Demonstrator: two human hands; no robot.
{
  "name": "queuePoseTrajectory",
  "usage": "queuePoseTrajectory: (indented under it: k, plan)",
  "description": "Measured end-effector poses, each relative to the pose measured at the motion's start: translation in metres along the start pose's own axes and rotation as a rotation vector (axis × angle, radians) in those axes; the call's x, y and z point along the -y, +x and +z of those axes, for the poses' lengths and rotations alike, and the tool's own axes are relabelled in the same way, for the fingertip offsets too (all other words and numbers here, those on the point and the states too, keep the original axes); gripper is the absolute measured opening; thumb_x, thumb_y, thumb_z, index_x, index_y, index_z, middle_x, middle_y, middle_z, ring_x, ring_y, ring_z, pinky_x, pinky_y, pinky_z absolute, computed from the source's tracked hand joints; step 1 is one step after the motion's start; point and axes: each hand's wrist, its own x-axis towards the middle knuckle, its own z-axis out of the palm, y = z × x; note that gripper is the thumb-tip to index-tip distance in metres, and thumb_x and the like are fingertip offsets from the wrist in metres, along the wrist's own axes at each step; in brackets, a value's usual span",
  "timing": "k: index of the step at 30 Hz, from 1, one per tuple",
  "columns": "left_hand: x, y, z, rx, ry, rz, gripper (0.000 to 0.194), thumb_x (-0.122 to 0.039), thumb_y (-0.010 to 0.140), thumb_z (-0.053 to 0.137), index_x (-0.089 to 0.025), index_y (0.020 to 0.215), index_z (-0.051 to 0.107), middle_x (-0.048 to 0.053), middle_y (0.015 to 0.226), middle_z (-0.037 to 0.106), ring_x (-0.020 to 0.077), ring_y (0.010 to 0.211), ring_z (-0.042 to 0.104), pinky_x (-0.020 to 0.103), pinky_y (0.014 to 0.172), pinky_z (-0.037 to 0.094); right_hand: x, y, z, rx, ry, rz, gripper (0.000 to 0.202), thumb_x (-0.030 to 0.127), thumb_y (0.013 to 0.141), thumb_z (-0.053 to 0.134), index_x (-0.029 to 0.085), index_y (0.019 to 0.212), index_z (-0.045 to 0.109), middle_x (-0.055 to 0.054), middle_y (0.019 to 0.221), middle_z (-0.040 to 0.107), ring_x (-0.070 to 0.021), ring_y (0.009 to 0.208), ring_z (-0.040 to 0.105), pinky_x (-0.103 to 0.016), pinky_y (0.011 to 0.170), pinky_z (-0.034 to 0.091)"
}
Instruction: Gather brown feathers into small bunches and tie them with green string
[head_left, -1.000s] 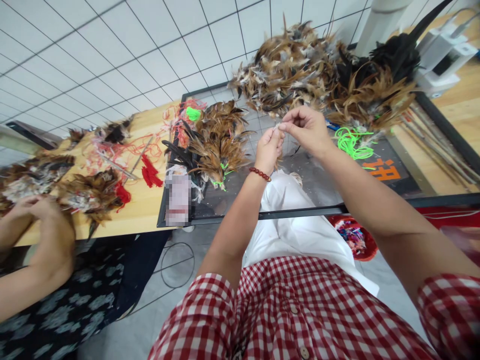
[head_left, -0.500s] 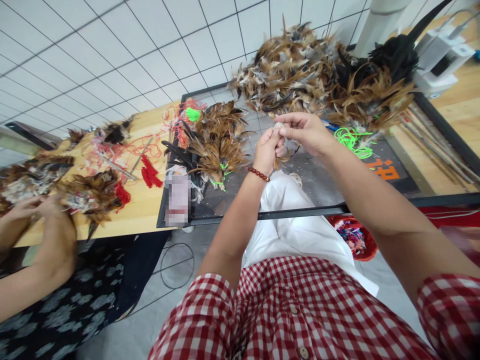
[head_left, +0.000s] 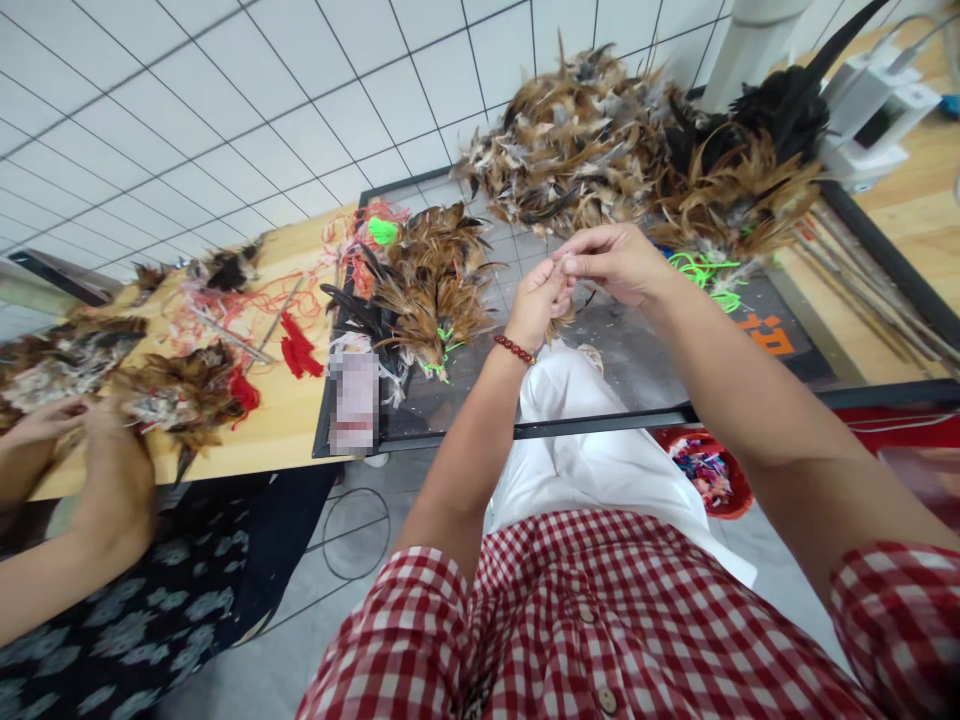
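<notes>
Above the black-framed panel (head_left: 646, 352), the left hand (head_left: 538, 295) gripped feathers (head_left: 561, 326) while the right hand (head_left: 611, 265), hold unclear, had just mostly covered their pale ends, fingerwork continuing.

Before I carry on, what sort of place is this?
Probably a small craft workshop, judging by the big heap of brown feathers against the tiled wall, the green cord bundle and the red thread bundle.

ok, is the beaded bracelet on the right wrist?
No, the beaded bracelet circles the left wrist, and the right wrist is bare.
</notes>
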Motion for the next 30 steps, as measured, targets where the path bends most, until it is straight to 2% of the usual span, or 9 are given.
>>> queuePoseTrajectory:
  k: [5, 9, 11, 13, 15, 17, 21, 27, 30]
  plan:
    - [0.004, 0.004, -0.009, 0.022, 0.102, 0.036, 0.045, -0.064, 0.092, 0.067, -0.020, 0.087, 0.066, -0.005, 0.057, 0.045, 0.0045, 0.046, 0.040, 0.018, 0.045, 0.031, -0.009, 0.011, -0.015, -0.232, 0.002, -0.112, 0.045, 0.054, 0.061, 0.098, 0.024, 0.070, 0.065, 0.004, 0.066, 0.064, -0.0111, 0.060, 0.056, -0.030, 0.059, 0.050]
    - [0.009, 0.018, -0.023, -0.248, 0.152, 0.118, 0.039, -0.059, 0.095, 0.066, -0.020, 0.089, 0.069, -0.002, 0.065, 0.056, 0.0086, 0.061, 0.057, 0.020, 0.055, 0.043, -0.011, 0.021, -0.039, -0.457, 0.185, -0.136, 0.040, 0.043, 0.066, 0.099, 0.025, 0.073, 0.063, 0.006, 0.064, 0.061, -0.0070, 0.059, 0.051, -0.028, 0.060, 0.046]
    - [0.007, 0.023, -0.028, -0.400, 0.156, 0.241, 0.033, -0.055, 0.096, 0.067, -0.022, 0.094, 0.072, 0.002, 0.082, 0.069, 0.0123, 0.084, 0.068, 0.021, 0.070, 0.052, -0.007, 0.020, -0.041, -0.447, 0.174, -0.102, 0.040, 0.040, 0.061, 0.101, 0.024, 0.071, 0.065, 0.005, 0.062, 0.061, -0.0067, 0.058, 0.051, -0.027, 0.059, 0.044]
    - [0.004, 0.023, -0.029, -0.436, 0.176, 0.362, 0.029, -0.051, 0.095, 0.069, -0.023, 0.096, 0.074, 0.005, 0.100, 0.076, 0.0160, 0.108, 0.071, 0.025, 0.086, 0.055, -0.003, 0.015, -0.033, -0.348, 0.078, -0.053, 0.042, 0.043, 0.053, 0.103, 0.022, 0.067, 0.069, 0.004, 0.059, 0.062, -0.0071, 0.054, 0.051, -0.027, 0.055, 0.044]
    - [0.002, 0.020, -0.027, -0.341, 0.200, 0.412, 0.027, -0.048, 0.093, 0.071, -0.022, 0.095, 0.076, 0.006, 0.108, 0.079, 0.0186, 0.119, 0.070, 0.028, 0.098, 0.055, -0.001, 0.008, -0.019, -0.236, -0.023, -0.024, 0.043, 0.045, 0.048, 0.104, 0.020, 0.065, 0.073, 0.003, 0.058, 0.065, -0.0083, 0.052, 0.053, -0.028, 0.052, 0.046]
    - [0.001, 0.016, -0.022, -0.204, 0.201, 0.382, 0.025, -0.046, 0.092, 0.074, -0.021, 0.093, 0.078, 0.006, 0.104, 0.080, 0.0197, 0.117, 0.072, 0.030, 0.101, 0.055, 0.000, 0.004, -0.005, -0.184, -0.086, -0.048, 0.040, 0.042, 0.051, 0.103, 0.020, 0.065, 0.074, 0.002, 0.058, 0.067, -0.0102, 0.053, 0.057, -0.029, 0.052, 0.049]
    - [0.004, 0.010, -0.014, -0.025, 0.125, 0.192, 0.026, -0.045, 0.093, 0.073, -0.020, 0.092, 0.076, 0.004, 0.087, 0.077, 0.0177, 0.095, 0.075, 0.029, 0.086, 0.059, -0.002, 0.001, 0.008, -0.183, -0.096, -0.092, 0.034, 0.041, 0.062, 0.099, 0.020, 0.066, 0.073, 0.001, 0.056, 0.066, -0.0132, 0.049, 0.059, -0.031, 0.049, 0.052]
    - [-0.008, -0.001, -0.009, 0.060, -0.092, -0.079, 0.030, -0.042, 0.096, 0.071, -0.016, 0.082, 0.065, -0.003, 0.071, 0.062, 0.0062, 0.061, 0.062, 0.024, 0.075, 0.060, 0.000, -0.002, 0.004, -0.118, -0.013, -0.050, 0.040, 0.047, 0.064, 0.098, 0.020, 0.068, 0.070, 0.001, 0.057, 0.066, -0.0133, 0.049, 0.061, -0.027, 0.043, 0.049]
    - [-0.013, -0.005, -0.009, 0.067, -0.113, -0.112, 0.033, -0.042, 0.097, 0.070, -0.017, 0.078, 0.060, -0.006, 0.065, 0.053, 0.0026, 0.054, 0.053, 0.021, 0.073, 0.059, 0.000, -0.002, 0.004, -0.094, 0.010, -0.004, 0.040, 0.046, 0.067, 0.097, 0.018, 0.070, 0.069, 0.000, 0.059, 0.067, -0.0127, 0.053, 0.062, -0.024, 0.045, 0.047]
